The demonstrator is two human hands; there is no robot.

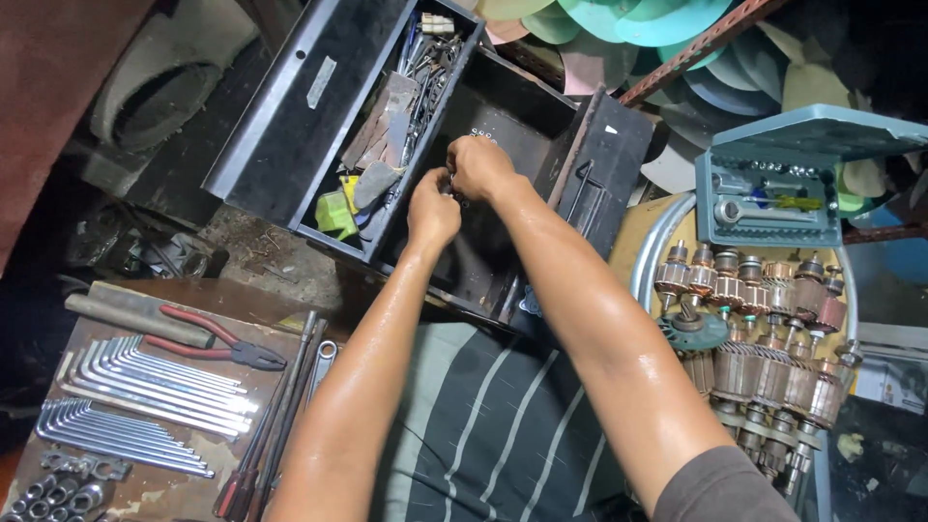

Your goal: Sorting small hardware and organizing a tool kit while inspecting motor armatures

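Note:
Both my arms reach forward over an open black metal toolbox [280, 126]. My left hand [431, 207] and my right hand [479, 167] meet at the inner edge of its upper tray, fingers curled together around something small that I cannot make out. The tray [396, 116] beside my hands holds files, drill bits, small tools and a green-yellow object. The lower compartment [503, 135] under my hands is dark.
A board at lower left carries hex keys [145, 387], red-handled pliers [217, 340], sockets [53, 493] and screwdrivers. A blue socket-set case [773, 188] lies open at right above several copper motor armatures [764, 329]. Fan blades are stacked at the top.

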